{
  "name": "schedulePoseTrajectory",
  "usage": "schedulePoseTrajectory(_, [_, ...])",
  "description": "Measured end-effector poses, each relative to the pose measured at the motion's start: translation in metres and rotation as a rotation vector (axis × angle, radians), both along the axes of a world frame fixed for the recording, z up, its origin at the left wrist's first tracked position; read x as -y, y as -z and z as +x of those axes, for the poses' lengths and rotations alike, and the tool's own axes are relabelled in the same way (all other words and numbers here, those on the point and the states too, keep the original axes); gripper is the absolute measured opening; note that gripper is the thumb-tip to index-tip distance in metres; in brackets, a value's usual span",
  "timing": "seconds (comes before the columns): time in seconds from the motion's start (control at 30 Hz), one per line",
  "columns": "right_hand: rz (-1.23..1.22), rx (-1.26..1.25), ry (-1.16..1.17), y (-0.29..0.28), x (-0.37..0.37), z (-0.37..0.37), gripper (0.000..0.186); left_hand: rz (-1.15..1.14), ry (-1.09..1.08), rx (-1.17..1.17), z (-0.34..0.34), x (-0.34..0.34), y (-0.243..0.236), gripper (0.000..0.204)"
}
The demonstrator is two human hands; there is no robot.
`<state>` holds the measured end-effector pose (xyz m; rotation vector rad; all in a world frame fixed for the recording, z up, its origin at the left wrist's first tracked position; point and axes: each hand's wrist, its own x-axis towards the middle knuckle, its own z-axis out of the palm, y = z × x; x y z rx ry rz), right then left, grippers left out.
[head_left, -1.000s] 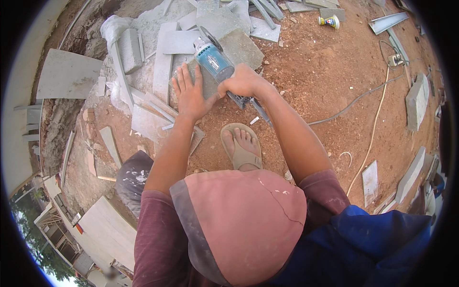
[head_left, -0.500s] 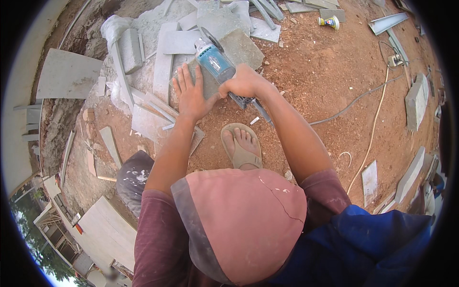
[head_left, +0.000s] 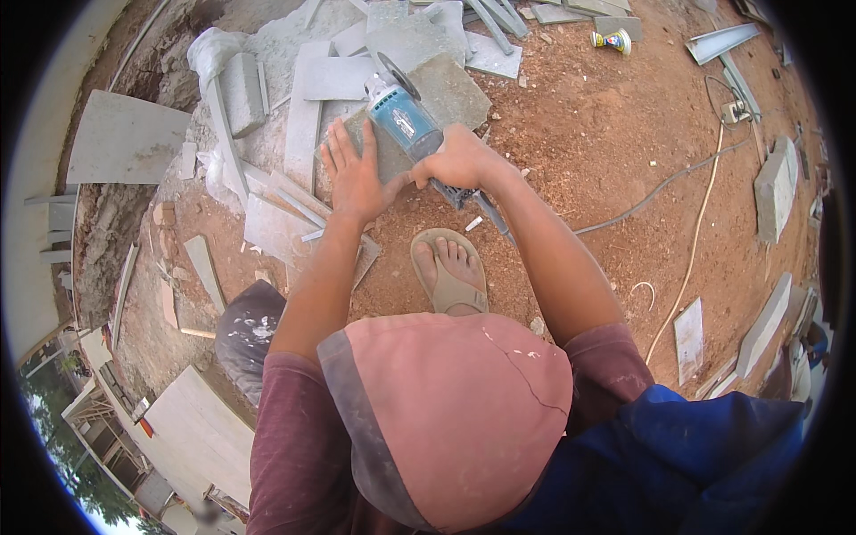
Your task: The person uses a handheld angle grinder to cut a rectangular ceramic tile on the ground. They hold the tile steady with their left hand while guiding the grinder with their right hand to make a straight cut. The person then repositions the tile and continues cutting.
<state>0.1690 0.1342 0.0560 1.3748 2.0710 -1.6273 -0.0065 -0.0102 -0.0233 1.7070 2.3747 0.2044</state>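
Grinder: the blue-green power grinder with a silver head (head_left: pixel 406 116) is over the big, flat, rough grey stone slab (head_left: pixel 457 94), top middle of the frame.
Right hand: the bare right hand (head_left: pixel 459 163) is wrapped round the grinder's back end.
Left hand: the bare left hand (head_left: pixel 355 174) is spread, palm down, by the slab's left side.
Step now: it looks like holding the grinder steady; I can't tell if its thin, dark, round disc (head_left: pixel 399 76) is spinning.
Next move needs: a tight right grip, I think, and left fingers kept off the disc.
Ground: red-brown dirt (head_left: pixel 571 125), with flat grey stone pieces (head_left: pixel 339 78) piled at the top.
Place: outdoors; a long grey cable (head_left: pixel 642 205) lies right of the middle.
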Motion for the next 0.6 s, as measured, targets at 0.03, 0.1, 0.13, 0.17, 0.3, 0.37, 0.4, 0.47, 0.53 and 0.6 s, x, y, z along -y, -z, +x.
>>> schedulePoseTrajectory(0.03, [-0.006,0.007,0.001,0.001,0.000,0.001,0.048,0.004,-0.004,0.004,0.001,-0.001,-0.001,0.125])
schedulePoseTrajectory(0.1, [-0.013,0.014,-0.005,0.001,0.001,0.000,0.048,-0.013,-0.007,-0.002,0.000,0.000,0.000,0.127])
schedulePoseTrajectory(0.13, [-0.014,0.016,-0.008,0.000,0.001,-0.001,0.048,-0.022,-0.008,-0.005,0.000,0.000,0.000,0.127])
schedulePoseTrajectory(0.17, [-0.014,0.020,-0.008,0.000,0.001,-0.001,0.048,-0.021,-0.006,-0.003,0.000,0.000,0.000,0.127])
schedulePoseTrajectory(0.3, [-0.016,0.030,-0.005,0.001,0.000,-0.002,0.048,-0.021,-0.008,0.007,0.000,-0.001,-0.001,0.127])
schedulePoseTrajectory(0.37, [-0.009,0.044,-0.004,-0.007,0.000,-0.001,0.048,-0.022,-0.009,0.006,0.000,-0.001,-0.001,0.127])
schedulePoseTrajectory(0.4, [-0.010,0.040,-0.005,-0.006,0.000,-0.001,0.048,-0.022,-0.008,0.001,0.000,-0.001,0.000,0.127])
schedulePoseTrajectory(0.47, [-0.012,0.031,-0.008,-0.001,-0.002,-0.002,0.047,-0.015,-0.007,-0.002,0.000,-0.001,0.000,0.128])
schedulePoseTrajectory(0.53, [-0.020,0.017,-0.015,0.002,-0.003,-0.002,0.047,-0.001,-0.007,0.002,0.001,-0.001,0.000,0.128])
schedulePoseTrajectory(0.6, [-0.029,0.011,-0.014,0.003,-0.003,-0.004,0.046,0.020,-0.007,-0.003,0.000,0.001,0.003,0.128])
